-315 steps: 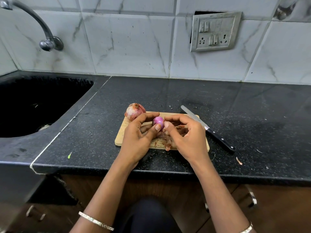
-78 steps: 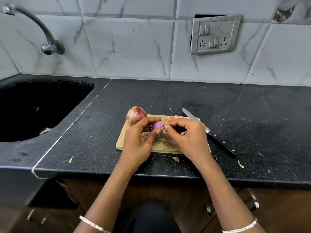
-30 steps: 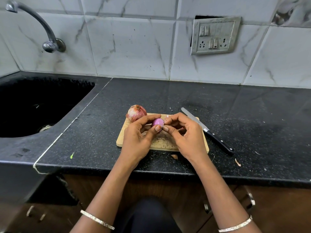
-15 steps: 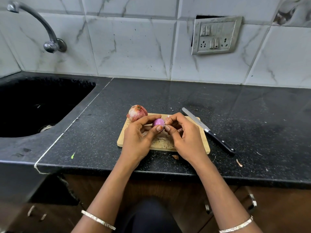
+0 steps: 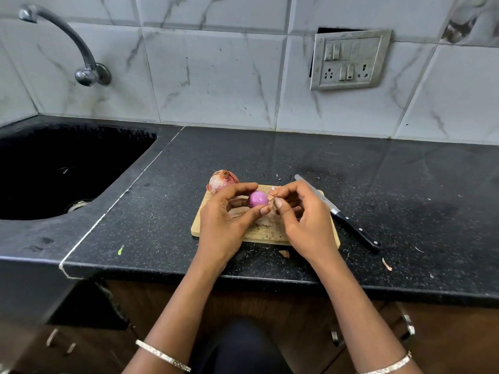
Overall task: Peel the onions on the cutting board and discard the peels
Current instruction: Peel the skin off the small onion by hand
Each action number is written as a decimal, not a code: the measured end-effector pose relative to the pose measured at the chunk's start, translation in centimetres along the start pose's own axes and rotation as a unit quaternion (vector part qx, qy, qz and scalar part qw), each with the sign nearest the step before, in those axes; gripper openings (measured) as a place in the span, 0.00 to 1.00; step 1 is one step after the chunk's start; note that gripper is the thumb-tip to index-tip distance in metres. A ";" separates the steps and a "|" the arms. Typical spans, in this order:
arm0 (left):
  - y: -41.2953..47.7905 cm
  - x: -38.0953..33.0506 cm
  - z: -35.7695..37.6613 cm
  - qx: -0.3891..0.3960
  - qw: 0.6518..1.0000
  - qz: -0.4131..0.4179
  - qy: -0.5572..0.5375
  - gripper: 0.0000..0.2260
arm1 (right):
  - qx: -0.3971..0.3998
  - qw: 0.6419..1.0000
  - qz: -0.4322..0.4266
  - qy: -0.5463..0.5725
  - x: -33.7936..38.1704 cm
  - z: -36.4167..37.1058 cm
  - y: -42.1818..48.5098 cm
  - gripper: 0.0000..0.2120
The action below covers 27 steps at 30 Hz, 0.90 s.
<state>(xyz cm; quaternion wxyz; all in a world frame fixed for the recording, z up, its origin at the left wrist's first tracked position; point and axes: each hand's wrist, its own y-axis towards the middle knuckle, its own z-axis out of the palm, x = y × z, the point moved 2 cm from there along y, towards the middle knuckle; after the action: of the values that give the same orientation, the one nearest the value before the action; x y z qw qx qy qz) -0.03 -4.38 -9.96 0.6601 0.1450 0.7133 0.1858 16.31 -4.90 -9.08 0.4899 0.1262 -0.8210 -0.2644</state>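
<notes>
Nearest, a thin bracelet (image 5: 162, 356) is worn on each wrist, and brown cabinet fronts (image 5: 445, 344) with metal handles are seen under the front edge of the black speckled table (image 5: 405, 201). Peel scraps (image 5: 386, 264) are scattered at 4 and 6 o'clock of the wooden cutting board (image 5: 266, 234), and a green fleck (image 5: 120, 249) lies at 8 o'clock. Over the board, the small peeled onion (image 5: 258, 198) is held in the left hand (image 5: 221, 225), whose fingers (image 5: 243, 188) and thumb are curled round it. A pale flake of peel (image 5: 272, 194) at the onion's right side is pinched between thumb and fingers (image 5: 286, 188) of the right hand (image 5: 307, 222). An unpeeled onion (image 5: 222, 180) is set at the board's 11 o'clock corner. At 3 o'clock a black-handled knife (image 5: 348, 220) is laid on the table, its blade reaching the board's far right corner. A black sink (image 5: 54, 168) is sunk in at 9 to 10 o'clock. Behind, the white veined wall tiles (image 5: 216, 76) carry a curved tap (image 5: 67, 41) at 11 o'clock and a crooked switch plate (image 5: 349, 60) at 1 o'clock.
</notes>
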 end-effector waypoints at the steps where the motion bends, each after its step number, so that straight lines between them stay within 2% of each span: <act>1: 0.0 0.0 0.0 -0.008 1.000 0.008 0.003 0.20 | -0.022 1.000 0.010 0.009 -0.1 -0.1 0.0 0.10; 5: 0.1 0.3 -0.2 -0.028 0.999 0.024 0.009 0.20 | -0.084 0.996 0.015 -0.009 0.1 -0.6 -0.2 0.15; 7: 0.1 0.3 -0.2 -0.027 0.999 0.032 0.035 0.20 | -0.121 0.992 0.022 -0.012 0.2 -1.0 -0.2 0.11; 9: 0.1 0.2 -0.1 -0.016 0.999 0.024 0.025 0.18 | -0.136 0.990 0.022 -0.032 0.3 -1.1 -0.2 0.03; 10: 0.1 0.3 -0.2 -0.008 1.000 0.017 0.016 0.18 | -0.140 0.989 0.023 -0.047 0.5 -1.0 -0.3 0.02; 13: 0.1 0.4 -0.2 0.005 1.000 0.009 0.006 0.20 | -0.156 0.984 0.015 -0.084 0.4 -0.9 -0.5 0.14; 16: 0.1 0.4 -0.2 0.006 1.000 -0.010 -0.022 0.25 | -0.139 0.982 -0.026 -0.122 0.7 -0.8 -0.5 0.10; 19: 0.0 0.2 -0.1 -0.002 1.000 -0.020 -0.023 0.25 | -0.121 0.983 -0.041 -0.130 0.9 -0.7 -0.4 0.06; 21: 0.0 0.0 -0.1 -0.006 1.000 -0.019 -0.017 0.23 | -0.106 0.988 -0.024 -0.113 0.7 -0.6 -0.6 0.19; 22: -0.1 0.0 -0.1 -0.006 1.000 -0.019 -0.012 0.23 | -0.119 0.987 -0.019 -0.101 0.7 -0.6 -0.6 0.17; 23: -0.1 -0.1 -0.1 -0.006 1.000 -0.020 -0.007 0.22 | -0.132 0.985 -0.026 -0.105 0.7 -0.7 -0.6 0.09; 24: -0.1 -0.2 -0.1 -0.007 1.000 -0.019 0.000 0.22 | -0.141 0.983 -0.033 -0.115 1.1 -0.8 -0.8 0.05; 26: -0.2 -0.3 -0.1 -0.011 1.000 -0.013 0.011 0.22 | -0.159 0.975 -0.053 -0.147 1.5 -0.9 -0.9 0.15; 27: -0.3 -0.3 -0.1 -0.014 1.000 -0.011 0.013 0.21 | -0.161 0.973 -0.066 -0.148 1.8 -0.8 -1.0 0.15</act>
<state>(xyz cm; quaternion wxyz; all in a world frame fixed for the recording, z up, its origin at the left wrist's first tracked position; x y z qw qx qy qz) -0.13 -4.78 -9.78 0.6550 0.1254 0.7205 0.1903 16.07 -6.82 -7.96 0.3580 0.0585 -0.8210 -0.4409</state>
